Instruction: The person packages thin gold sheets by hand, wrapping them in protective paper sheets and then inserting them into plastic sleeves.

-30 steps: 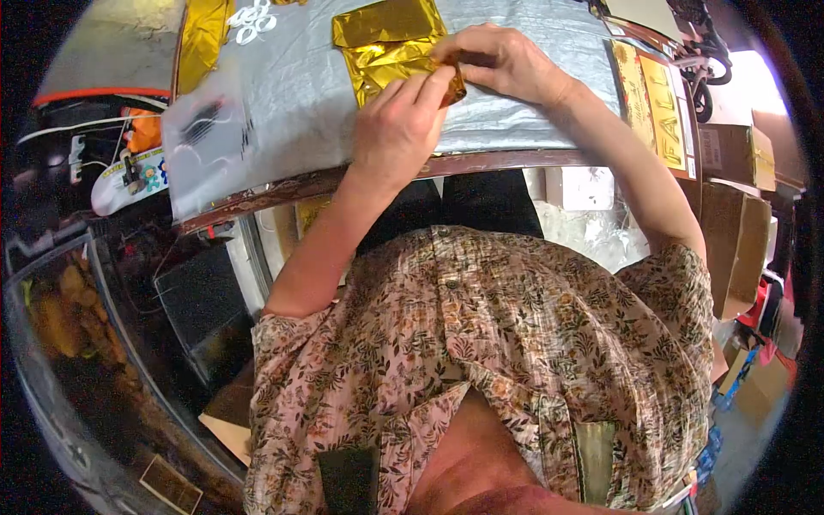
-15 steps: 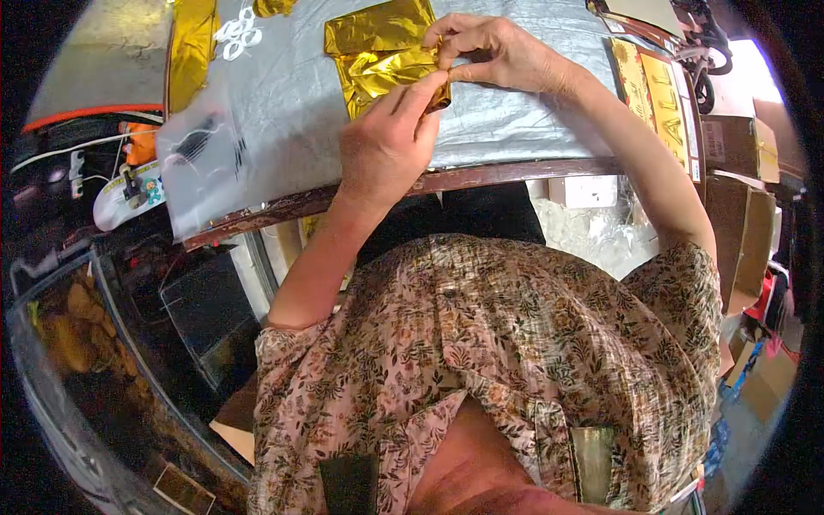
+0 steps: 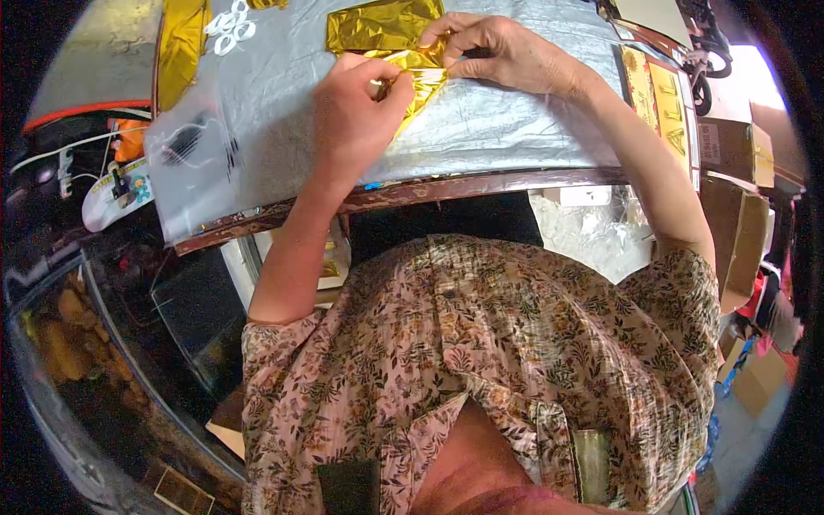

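A shiny, crinkled piece of gold foil lies folded on the silvery cover of the table, under both hands. My left hand pinches the foil's lower left part, thumb and fingers curled together. At the right edge, my right hand grips the foil between thumb and fingertips. A creased, shiny flap stretches between the two hands, and its lower corner hangs toward the table's front edge. The fingers cover part of the foil's edges.
Another gold foil strip and several white rings lie at the left, near a clear plastic bag. Yellow printed packaging sits at the right edge. Cardboard boxes stand beyond it; a skateboard is at left.
My left hand has moved left and slightly up along the foil, drawing its near part into a taut, slanted flap. My right hand stays at the right edge.
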Tool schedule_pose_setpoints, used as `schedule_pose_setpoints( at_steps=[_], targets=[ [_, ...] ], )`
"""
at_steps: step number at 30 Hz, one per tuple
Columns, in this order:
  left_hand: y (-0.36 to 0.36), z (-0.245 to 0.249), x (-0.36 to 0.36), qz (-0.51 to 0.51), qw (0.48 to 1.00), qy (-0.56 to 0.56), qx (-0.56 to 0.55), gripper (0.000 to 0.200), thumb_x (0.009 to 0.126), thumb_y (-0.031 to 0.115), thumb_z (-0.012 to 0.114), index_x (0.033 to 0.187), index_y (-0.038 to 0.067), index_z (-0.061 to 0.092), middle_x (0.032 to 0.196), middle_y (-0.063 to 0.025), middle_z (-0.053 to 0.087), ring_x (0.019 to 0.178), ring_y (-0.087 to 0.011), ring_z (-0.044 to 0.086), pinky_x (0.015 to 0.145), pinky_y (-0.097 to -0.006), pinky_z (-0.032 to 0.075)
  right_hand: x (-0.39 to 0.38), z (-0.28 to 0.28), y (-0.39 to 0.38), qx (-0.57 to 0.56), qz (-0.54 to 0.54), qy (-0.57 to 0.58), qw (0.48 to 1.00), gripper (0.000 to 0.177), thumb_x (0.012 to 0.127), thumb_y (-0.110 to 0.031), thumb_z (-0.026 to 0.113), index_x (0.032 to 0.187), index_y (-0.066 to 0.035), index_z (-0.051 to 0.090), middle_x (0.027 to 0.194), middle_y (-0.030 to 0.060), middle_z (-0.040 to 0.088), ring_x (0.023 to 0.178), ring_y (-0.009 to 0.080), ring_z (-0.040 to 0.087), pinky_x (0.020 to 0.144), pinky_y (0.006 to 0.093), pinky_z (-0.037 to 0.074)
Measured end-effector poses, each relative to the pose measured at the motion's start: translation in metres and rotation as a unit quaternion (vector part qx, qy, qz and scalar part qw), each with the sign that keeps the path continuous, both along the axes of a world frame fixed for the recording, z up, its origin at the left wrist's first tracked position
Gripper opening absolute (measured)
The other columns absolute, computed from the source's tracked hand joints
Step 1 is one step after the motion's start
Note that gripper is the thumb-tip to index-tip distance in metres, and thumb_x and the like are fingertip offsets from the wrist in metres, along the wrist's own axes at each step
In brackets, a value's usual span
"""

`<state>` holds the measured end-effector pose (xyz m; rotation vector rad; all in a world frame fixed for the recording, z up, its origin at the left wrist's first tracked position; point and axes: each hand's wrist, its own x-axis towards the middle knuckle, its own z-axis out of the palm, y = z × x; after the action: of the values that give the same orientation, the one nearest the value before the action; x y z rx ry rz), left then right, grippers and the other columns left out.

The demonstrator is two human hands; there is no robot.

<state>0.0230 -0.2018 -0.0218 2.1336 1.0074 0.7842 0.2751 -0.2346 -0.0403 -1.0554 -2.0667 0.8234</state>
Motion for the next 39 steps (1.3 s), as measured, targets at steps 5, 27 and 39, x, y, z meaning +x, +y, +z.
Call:
schedule_pose_setpoints(
  at_steps=[5,27,39],
  targets=[
    [0.009,-0.006,0.000,0.007,0.999,0.048,-0.012,0.017,0.081,0.018,0.079,0.088,0.003,0.075,0.086,-0.0139,0.068,0.072,-0.0275,0.070,0.069,-0.0368,0.056,-0.010,0.014,-0.006,-0.018,-0.041,-0.029,0.999,0.015,0.093,-0.008,0.069,0.087,0.006,0.067,0.121,0.0136,0.068,0.098,0.0247,0.069,0.084,0.0351,0.054],
    [0.014,-0.010,-0.003,-0.016,0.998,0.016,0.053,0.019,0.080,0.022,0.079,0.091,0.006,0.073,0.098,-0.0106,0.067,0.090,-0.0333,0.068,0.076,-0.0419,0.054,-0.037,0.026,-0.018,-0.014,-0.148,0.022,0.989,0.008,0.091,-0.007,0.069,0.091,-0.002,0.063,0.111,0.0162,0.066,0.098,0.0300,0.063,0.085,0.0393,0.050],
    [0.005,0.015,-0.015,-0.204,0.865,0.168,0.427,0.012,0.077,0.019,0.076,0.077,0.007,0.073,0.084,-0.0055,0.068,0.101,-0.0206,0.065,0.105,-0.0417,0.044,-0.033,0.014,-0.016,-0.083,-0.150,0.023,0.985,0.006,0.090,-0.002,0.068,0.095,-0.004,0.068,0.113,0.0138,0.066,0.104,0.0300,0.063,0.089,0.0386,0.049]
  ],
)
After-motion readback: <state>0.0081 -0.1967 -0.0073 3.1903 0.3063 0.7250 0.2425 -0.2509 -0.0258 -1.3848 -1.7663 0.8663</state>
